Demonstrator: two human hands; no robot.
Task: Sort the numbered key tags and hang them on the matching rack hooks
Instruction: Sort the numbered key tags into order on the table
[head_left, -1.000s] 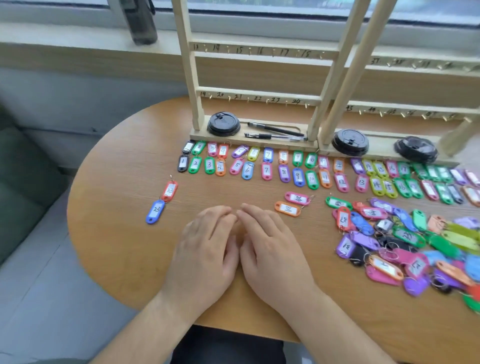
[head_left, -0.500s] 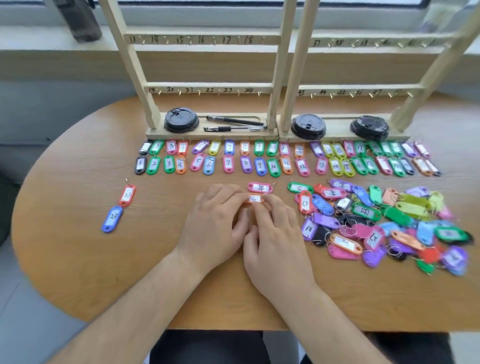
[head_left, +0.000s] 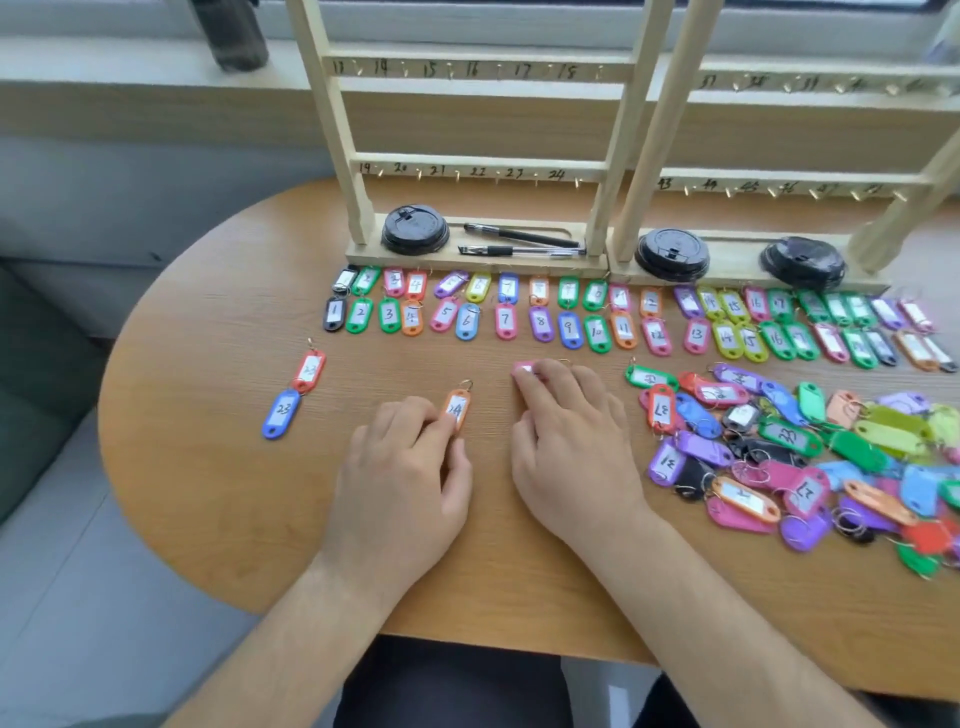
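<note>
My left hand (head_left: 402, 478) lies flat on the table, its fingertips pressing the lower end of an orange tag marked 24 (head_left: 458, 406). My right hand (head_left: 566, 441) lies flat beside it, fingertips on a pink tag (head_left: 522, 369) that is mostly covered. Two rows of numbered tags (head_left: 571, 317) lie in order before the wooden rack (head_left: 478, 166), whose numbered hooks are bare. A loose heap of mixed tags (head_left: 789, 447) spreads at the right. A red tag (head_left: 309, 370) and a blue tag marked 23 (head_left: 281, 413) lie apart at the left.
Black cup lids (head_left: 415, 229) and two pens (head_left: 519, 244) rest on the rack's base. A second rack section (head_left: 779, 182) stands to the right. A dark bottle (head_left: 231, 34) stands on the window sill. The table edge curves round at the left.
My hands have drawn apart. The left has slid the orange 24 tag leftward; the right has moved up onto the pink tag. The camera view shifted.
</note>
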